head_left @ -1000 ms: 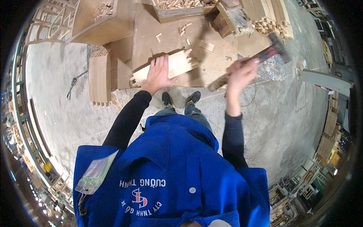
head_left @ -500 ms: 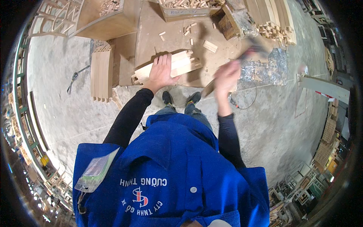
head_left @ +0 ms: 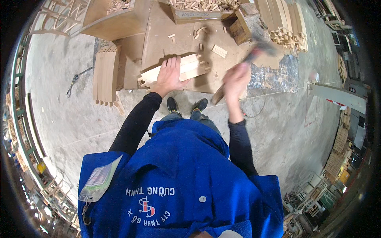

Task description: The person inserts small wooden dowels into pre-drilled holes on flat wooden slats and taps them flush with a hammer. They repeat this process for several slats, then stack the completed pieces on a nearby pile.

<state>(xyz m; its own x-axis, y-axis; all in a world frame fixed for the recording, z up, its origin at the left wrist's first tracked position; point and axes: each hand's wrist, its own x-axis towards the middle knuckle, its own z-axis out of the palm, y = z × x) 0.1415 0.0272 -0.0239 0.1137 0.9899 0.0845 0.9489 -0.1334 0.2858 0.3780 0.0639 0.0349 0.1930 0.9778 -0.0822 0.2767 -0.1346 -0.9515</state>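
Pale wooden slats (head_left: 190, 70) with small pegs at their ends lie at a slight tilt on the brown work surface in front of me. My left hand (head_left: 170, 76) is closed over them near their middle, fingers together across the top and thumb along the near side. In my right hand (head_left: 237, 77) I grip a hammer (head_left: 250, 56) by its handle, to the right of the slats and apart from them. Motion blurs the hammer's dark head, and the handle's end sticks out below my fist.
Short dowels (head_left: 197, 33) and a small wood block (head_left: 219, 51) lie beyond the slats. An open box of dowels (head_left: 194, 15) stands at the back. Wood parts are stacked at left (head_left: 105, 75) and far right (head_left: 283, 23), with a rough wooden block (head_left: 246, 25) beside the latter.
The hammer head has shifted slightly left and nearer to me, and the right hand slightly left. My left hand stays on the slats. The whole view has shifted slightly.
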